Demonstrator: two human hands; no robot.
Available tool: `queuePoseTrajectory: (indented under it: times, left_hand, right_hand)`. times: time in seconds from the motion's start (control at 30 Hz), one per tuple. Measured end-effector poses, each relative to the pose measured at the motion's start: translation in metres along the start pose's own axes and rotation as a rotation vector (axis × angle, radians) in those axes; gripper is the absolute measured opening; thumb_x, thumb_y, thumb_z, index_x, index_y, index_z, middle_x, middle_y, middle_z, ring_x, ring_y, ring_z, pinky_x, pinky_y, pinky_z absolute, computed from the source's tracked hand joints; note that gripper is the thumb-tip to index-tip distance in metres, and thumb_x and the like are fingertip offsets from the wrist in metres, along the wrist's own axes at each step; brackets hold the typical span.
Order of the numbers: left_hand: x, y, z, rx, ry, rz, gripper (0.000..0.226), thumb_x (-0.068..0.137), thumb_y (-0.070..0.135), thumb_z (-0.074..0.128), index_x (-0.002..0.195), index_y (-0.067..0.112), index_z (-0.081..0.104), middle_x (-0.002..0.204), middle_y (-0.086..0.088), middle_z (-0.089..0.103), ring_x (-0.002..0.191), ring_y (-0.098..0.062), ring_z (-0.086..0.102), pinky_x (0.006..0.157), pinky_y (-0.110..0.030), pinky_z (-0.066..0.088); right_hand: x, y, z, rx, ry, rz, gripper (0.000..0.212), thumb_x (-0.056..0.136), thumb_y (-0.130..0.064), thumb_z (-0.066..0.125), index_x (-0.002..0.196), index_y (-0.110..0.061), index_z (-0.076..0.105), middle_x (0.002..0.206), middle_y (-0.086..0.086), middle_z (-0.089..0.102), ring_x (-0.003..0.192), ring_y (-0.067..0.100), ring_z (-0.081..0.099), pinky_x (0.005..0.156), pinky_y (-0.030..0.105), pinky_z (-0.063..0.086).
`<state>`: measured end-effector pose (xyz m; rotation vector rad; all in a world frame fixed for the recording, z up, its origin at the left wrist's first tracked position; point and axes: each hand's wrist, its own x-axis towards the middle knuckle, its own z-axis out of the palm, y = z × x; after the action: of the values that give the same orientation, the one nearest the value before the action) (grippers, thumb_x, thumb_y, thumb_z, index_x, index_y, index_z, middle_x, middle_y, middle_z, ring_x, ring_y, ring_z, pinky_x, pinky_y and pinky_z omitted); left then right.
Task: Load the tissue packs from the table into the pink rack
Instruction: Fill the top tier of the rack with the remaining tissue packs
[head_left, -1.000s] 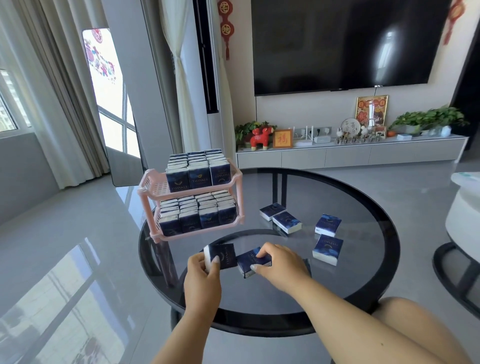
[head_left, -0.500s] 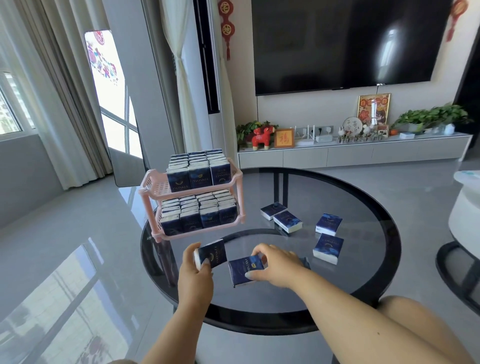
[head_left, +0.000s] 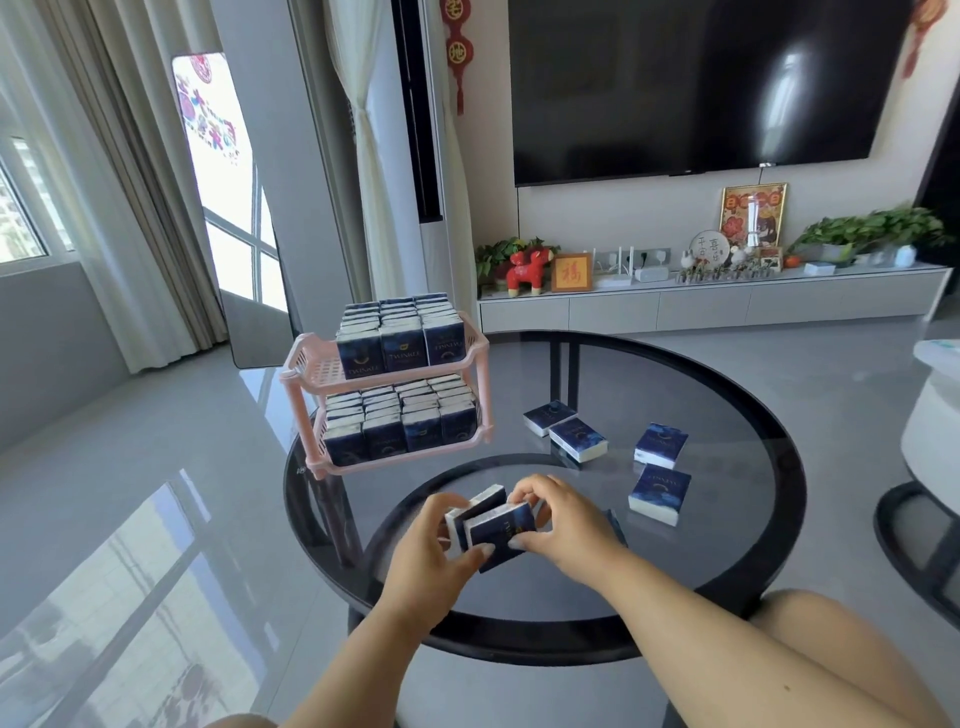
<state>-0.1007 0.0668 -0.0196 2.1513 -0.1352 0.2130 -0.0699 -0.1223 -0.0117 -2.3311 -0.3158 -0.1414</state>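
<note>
Both hands, left hand (head_left: 434, 551) and right hand (head_left: 563, 525), grip two tissue packs (head_left: 491, 522) pressed together between them.

The rack (head_left: 384, 395) stands on the table's (head_left: 727, 587) left side; four packs (head_left: 613, 447) lie right of it, two held packs (head_left: 491, 522) before it.

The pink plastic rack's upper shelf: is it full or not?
Not full. The upper shelf shows bare pink mesh left of its dark blue tissue packs.
</note>
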Motion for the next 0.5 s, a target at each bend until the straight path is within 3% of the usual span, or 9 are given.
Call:
queuePoseTrajectory:
  times: [0.1,0.23,0.3,0.4,0.5]
  left_hand:
    - [0.002,-0.005,-0.001,0.000,0.055,-0.027,0.047,0.078,0.026,0.078,0.111,0.043,0.048,0.108,0.015,0.056,0.101,-0.006,0.052,0.087,-0.024,0.045]
    - [0.003,-0.011,-0.002,0.007,0.054,-0.075,0.055,0.080,0.027,0.077,0.125,0.037,0.048,0.115,0.003,0.049,0.104,-0.007,0.047,0.096,-0.025,0.039]
    - [0.003,-0.010,-0.002,0.009,0.032,-0.064,0.052,0.081,0.026,0.076,0.124,0.037,0.049,0.114,0.004,0.049,0.100,-0.006,0.048,0.091,-0.023,0.040]
    - [0.004,-0.007,-0.002,0.004,-0.002,-0.047,0.050,0.082,0.023,0.075,0.123,0.036,0.050,0.107,0.008,0.056,0.088,-0.005,0.052,0.077,-0.017,0.041]
    - [0.004,-0.004,-0.003,-0.023,-0.033,-0.051,0.047,0.084,0.020,0.072,0.120,0.037,0.048,0.085,0.005,0.060,0.069,-0.006,0.052,0.066,-0.016,0.045]
  right_hand:
    - [0.000,0.002,-0.012,0.101,0.037,-0.012,0.046,0.075,-0.024,0.077,0.106,-0.043,0.049,0.101,-0.016,0.052,0.095,0.006,0.052,0.081,0.030,0.050]
    - [-0.004,0.011,-0.040,-0.117,0.150,0.021,0.049,0.077,-0.039,0.074,0.120,-0.031,0.052,0.109,-0.015,0.050,0.109,0.009,0.048,0.092,0.026,0.039]
    - [-0.009,0.017,-0.050,-0.269,0.114,0.121,0.054,0.078,-0.051,0.068,0.125,-0.029,0.051,0.120,-0.011,0.047,0.119,0.013,0.041,0.097,0.029,0.036]
    - [-0.013,0.023,-0.055,-0.333,-0.072,0.258,0.061,0.076,-0.060,0.063,0.127,-0.031,0.049,0.128,-0.008,0.041,0.127,0.016,0.033,0.102,0.035,0.035]
    - [-0.018,0.021,-0.050,-0.298,-0.172,0.274,0.041,0.072,-0.055,0.070,0.104,-0.034,0.054,0.108,-0.009,0.048,0.106,0.012,0.048,0.088,0.031,0.042]
